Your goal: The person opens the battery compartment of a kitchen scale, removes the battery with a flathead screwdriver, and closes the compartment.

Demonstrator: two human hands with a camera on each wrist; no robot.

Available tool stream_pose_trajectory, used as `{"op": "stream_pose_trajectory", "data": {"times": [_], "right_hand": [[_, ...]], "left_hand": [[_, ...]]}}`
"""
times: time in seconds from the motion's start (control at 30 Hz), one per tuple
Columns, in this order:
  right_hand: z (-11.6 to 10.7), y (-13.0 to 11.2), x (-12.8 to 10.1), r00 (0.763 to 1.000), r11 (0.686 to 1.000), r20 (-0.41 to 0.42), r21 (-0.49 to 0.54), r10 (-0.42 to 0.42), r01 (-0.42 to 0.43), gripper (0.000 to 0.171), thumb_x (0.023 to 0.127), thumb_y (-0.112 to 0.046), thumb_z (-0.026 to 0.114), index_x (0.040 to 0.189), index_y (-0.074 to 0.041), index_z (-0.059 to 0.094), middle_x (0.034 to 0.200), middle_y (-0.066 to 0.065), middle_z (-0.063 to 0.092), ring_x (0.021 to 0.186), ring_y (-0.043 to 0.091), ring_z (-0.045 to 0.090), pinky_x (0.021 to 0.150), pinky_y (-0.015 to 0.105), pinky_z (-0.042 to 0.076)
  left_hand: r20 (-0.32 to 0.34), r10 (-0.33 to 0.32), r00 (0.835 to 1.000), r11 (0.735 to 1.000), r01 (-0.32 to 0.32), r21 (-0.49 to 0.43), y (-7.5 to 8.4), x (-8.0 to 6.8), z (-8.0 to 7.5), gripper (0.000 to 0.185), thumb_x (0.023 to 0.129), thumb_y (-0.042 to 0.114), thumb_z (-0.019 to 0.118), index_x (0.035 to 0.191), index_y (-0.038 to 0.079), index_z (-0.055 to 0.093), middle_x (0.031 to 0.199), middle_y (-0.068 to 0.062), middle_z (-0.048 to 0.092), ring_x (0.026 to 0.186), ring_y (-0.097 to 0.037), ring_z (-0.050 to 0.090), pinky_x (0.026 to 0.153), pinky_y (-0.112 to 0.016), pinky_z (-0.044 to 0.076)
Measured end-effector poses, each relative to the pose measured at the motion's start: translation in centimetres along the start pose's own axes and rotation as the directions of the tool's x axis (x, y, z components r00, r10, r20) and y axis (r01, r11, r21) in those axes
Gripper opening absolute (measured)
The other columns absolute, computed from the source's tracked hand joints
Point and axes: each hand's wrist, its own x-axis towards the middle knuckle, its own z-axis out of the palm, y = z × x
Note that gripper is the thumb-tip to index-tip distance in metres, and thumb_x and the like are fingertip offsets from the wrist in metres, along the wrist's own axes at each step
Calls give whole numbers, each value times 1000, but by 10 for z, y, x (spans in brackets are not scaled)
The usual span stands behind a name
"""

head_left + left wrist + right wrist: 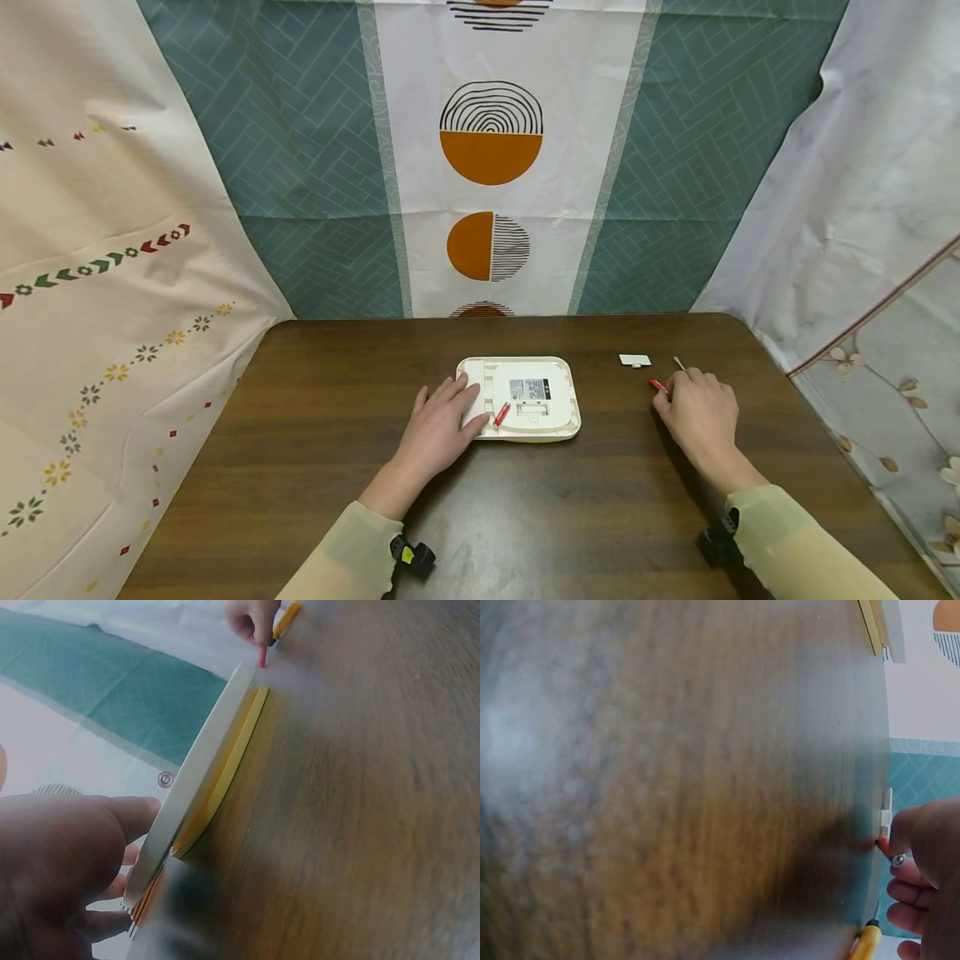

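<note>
A white, round-cornered device [558,400] lies on the table with its underside up, showing a printed label and a recess. On top of it, near the front edge, lies a red battery [502,414]. My left hand [442,417] rests on the device's left side with its fingers extended, the thumb near that battery. Off to the right, my right hand [699,414] pinches a second red battery [885,845] between thumb and fingers, close to the tabletop. Its metal end shows in the right wrist view. Beside this hand is a screwdriver with a yellow handle [866,943].
A small white cover [635,360] with a tab lies between the device and my right hand, farther back. The screwdriver's metal shaft [678,363] sticks out beyond the right hand. Hanging cloth [330,167] borders the brown wooden table [315,400] at the back and sides.
</note>
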Motion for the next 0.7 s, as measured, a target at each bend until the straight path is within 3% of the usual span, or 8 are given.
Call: {"op": "stream_pose_trajectory", "data": {"times": [0.37,0.7], "right_hand": [[4,-2,-3,1000,998,9,-62,12,-12,29,84,-14,70,64,-9,50,73,16,58,75,46,57,71,68,45],[6,-4,-3,999,997,32,-74,30,-28,29,85,-15,68,64,-8,49,73,16,56,78,46,55,74,66,43]], "left_hand": [[1,5,1000,1000,-5,0,0,-1,-1,58,108,42,74,156,11,64,168,-16,51,156,-41,45,125,-73,27],[4,3,1000,1000,-3,-6,1,-1,-2,57,109,42,73,156,12,64,168,-16,51,157,-41,45,125,-73,27]]}}
